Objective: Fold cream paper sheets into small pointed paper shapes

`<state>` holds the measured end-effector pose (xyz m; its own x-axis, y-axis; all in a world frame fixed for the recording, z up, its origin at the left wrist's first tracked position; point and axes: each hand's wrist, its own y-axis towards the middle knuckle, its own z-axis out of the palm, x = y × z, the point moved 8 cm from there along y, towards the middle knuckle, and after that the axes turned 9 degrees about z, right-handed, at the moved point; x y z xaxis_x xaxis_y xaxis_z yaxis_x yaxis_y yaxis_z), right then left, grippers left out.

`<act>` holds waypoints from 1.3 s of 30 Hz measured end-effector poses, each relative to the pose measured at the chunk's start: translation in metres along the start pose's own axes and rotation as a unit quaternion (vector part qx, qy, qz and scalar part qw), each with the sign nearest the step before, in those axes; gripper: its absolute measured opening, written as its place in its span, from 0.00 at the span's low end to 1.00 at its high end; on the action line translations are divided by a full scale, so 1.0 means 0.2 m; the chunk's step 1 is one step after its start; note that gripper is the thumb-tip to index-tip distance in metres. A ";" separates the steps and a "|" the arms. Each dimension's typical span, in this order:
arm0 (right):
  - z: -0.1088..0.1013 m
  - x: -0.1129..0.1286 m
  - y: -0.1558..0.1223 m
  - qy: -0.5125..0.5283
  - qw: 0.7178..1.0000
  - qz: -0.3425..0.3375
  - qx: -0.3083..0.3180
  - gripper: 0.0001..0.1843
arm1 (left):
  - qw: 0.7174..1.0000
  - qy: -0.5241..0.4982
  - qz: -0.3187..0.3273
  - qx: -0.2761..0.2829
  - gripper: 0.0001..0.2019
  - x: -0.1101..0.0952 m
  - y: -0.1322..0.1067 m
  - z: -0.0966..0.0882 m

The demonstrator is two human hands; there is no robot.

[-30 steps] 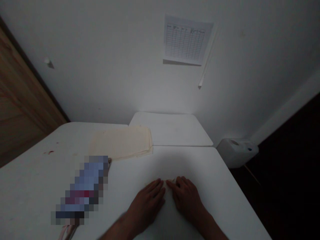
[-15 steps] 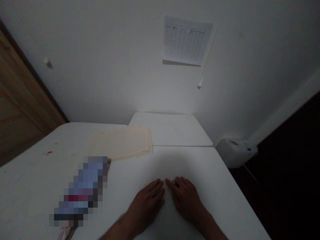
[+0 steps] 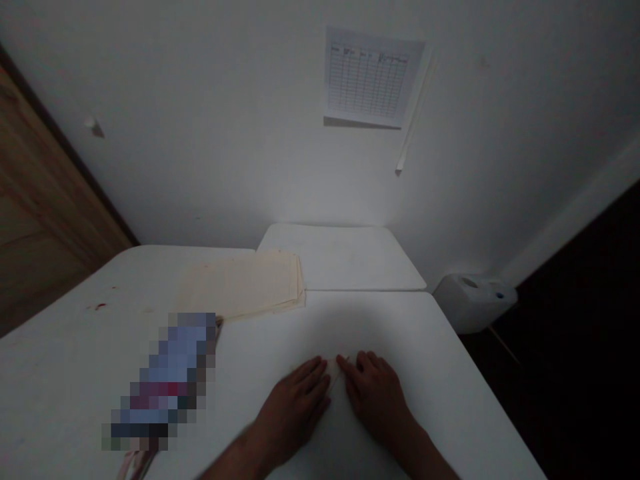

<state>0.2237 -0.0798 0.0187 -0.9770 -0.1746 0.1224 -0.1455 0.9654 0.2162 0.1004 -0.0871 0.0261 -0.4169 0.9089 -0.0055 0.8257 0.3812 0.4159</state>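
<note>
My left hand [image 3: 293, 407] and my right hand [image 3: 376, 395] lie flat side by side on the white table [image 3: 440, 373], fingers stretched forward and nearly touching at the tips. They press on a pale sheet [image 3: 336, 383] that is hard to make out against the tabletop in the dim light. Neither hand grips anything.
A stack of cream sheets [image 3: 245, 285] lies at the table's far side. A blurred object [image 3: 165, 380] lies to the left. A second white table [image 3: 345, 257] stands against the wall, under a printed chart [image 3: 369, 79]. A white canister [image 3: 475, 300] is on the floor at right.
Both hands stay flat in nearly the same place; the right hand's fingers have shifted slightly forward and to the right.
</note>
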 end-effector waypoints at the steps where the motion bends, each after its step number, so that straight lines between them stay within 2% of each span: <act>1: 0.00 -0.01 0.00 -0.001 1.000 0.005 -0.004 0.22 | 1.000 -0.002 -0.002 -0.001 0.14 0.00 0.00 0.00; 13: -0.01 -0.06 -0.01 0.020 0.997 0.052 -0.045 0.15 | 0.999 -0.025 -0.013 -0.026 0.14 0.01 -0.01 -0.01; 17: -0.02 -0.05 0.02 0.030 0.996 0.050 -0.067 0.08 | 1.000 -0.024 -0.007 -0.001 0.18 0.01 -0.03 0.02; 20: -0.03 -0.03 0.04 0.055 0.995 0.022 -0.075 0.08 | 1.000 -0.007 -0.004 0.029 0.24 0.01 -0.04 0.05; 24: -0.03 0.00 0.06 0.099 0.994 0.002 -0.053 0.08 | 0.999 0.027 -0.002 0.041 0.27 0.00 -0.05 0.07; 27: -0.02 -0.01 0.07 0.101 0.994 0.027 -0.040 0.07 | 0.998 0.059 -0.002 0.016 0.24 -0.01 -0.06 0.07; 31: -0.01 0.01 0.08 0.091 0.994 0.039 -0.039 0.08 | 0.993 0.113 -0.039 -0.013 0.19 0.01 -0.12 0.06; 36: 0.02 0.07 0.08 0.094 0.995 0.012 -0.031 0.06 | 0.987 0.147 -0.057 0.014 0.24 0.02 -0.18 0.09; 39: 0.02 0.11 0.08 0.127 0.992 -0.022 -0.003 0.11 | 0.986 0.147 -0.072 0.032 0.26 0.02 -0.19 0.09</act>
<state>0.1992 -0.0673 0.0202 -0.8986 -0.2609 0.3528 -0.1862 0.9548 0.2319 0.0745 -0.0940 -0.0059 -0.6162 0.7596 0.2083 0.7682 0.5212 0.3719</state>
